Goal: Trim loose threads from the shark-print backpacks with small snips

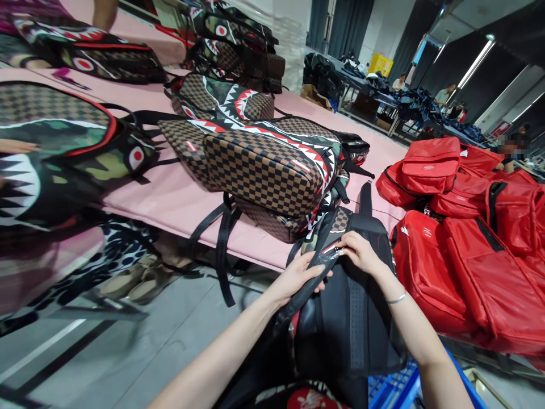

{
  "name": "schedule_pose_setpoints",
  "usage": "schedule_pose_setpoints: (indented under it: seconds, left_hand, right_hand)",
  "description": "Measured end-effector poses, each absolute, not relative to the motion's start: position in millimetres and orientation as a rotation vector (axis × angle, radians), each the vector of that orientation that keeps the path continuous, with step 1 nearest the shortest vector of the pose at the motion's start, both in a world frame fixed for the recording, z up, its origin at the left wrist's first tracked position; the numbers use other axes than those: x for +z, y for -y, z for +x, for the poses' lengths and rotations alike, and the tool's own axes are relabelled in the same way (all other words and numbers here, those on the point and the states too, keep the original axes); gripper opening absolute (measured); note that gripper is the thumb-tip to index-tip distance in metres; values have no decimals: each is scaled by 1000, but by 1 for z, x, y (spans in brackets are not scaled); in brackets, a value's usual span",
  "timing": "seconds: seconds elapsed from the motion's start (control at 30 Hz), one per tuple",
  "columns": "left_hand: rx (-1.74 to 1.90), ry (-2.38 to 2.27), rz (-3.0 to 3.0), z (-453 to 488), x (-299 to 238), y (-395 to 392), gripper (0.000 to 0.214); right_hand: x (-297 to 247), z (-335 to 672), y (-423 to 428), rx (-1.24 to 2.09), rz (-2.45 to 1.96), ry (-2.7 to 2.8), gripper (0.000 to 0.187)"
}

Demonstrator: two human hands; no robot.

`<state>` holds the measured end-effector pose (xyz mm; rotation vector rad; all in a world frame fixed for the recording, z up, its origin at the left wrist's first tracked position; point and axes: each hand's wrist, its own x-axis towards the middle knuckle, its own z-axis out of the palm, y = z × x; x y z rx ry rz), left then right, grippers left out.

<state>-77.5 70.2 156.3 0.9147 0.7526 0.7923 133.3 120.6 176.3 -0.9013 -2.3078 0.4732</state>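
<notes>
A black backpack (366,307) leans upright in front of me, its padded back panel facing up toward me. My left hand (300,278) is closed around one of its shoulder straps (313,284), thumb on top. On the same strap, near a small red-and-white label, the fingers of my right hand (360,250) are pinched together. Whether they grip the strap's edge or some small piece on it, I cannot make out. Just beyond lies a brown checkered backpack (264,170) with a shark-teeth print, its loose straps (223,244) hanging over the table edge.
Several red backpacks (460,272) are heaped on the right. More shark-print bags (238,51) are stacked at the back of the pink table (170,204). At the left, another person's hand (17,146) rests by a camouflage backpack (97,153). Below right stands a blue crate (395,386).
</notes>
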Motion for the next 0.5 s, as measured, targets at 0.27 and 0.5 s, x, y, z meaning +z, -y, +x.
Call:
schedule_pose_setpoints:
  seconds: [0.27, 0.5]
  left_hand:
    - [844, -789, 936, -63, 159, -65, 43]
    - [876, -810, 994, -51, 160, -61, 43]
  right_hand:
    - [172, 140, -75, 367, -1210, 2078, 14]
    - [173, 126, -47, 199, -1449, 2013, 18]
